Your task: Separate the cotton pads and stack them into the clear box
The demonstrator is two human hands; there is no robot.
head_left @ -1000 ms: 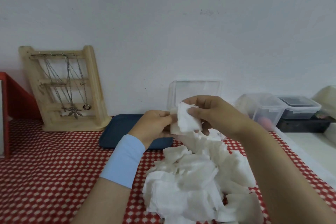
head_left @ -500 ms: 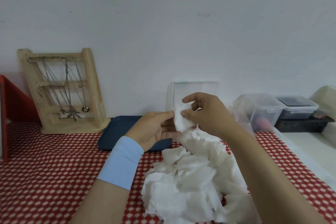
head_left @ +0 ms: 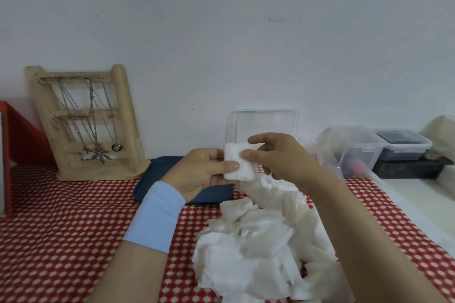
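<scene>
Left hand (head_left: 204,170): thumb is pressing down on the near face of a small square cotton pad (head_left: 240,163), with the fingers curling behind it. The hand is gripping the pad.

Right hand (head_left: 278,155): thumb and a finger are pinching the same pad at its upper right edge. The forefinger is arching above it and the other fingers are folding loosely. Both hands are holding the pad in the air, just in front of the clear box (head_left: 263,125).

Pad: white, soft and roughly square, with a quilted-looking surface. It is looking thicker than one layer, but I cannot tell whether it is one pad or several stuck together.

Judgement on the step: the hands are probably peeling or squaring a pad before placing it.

Clear box: standing at the back of the tabletop (head_left: 61,216), near the wall and directly behind the hands. Its lower part is hidden, so I cannot tell how many pads are sitting inside.

Loose pile of pads (head_left: 258,241): lying on the red-and-white cloth below the right forearm. It is large, rumpled and overlapping.

Progress, as a judgement: most of the work is looking undone, with the bulk of the pads waiting in the pile.

A blue tray (head_left: 157,179) is lying under the left wrist.
</scene>
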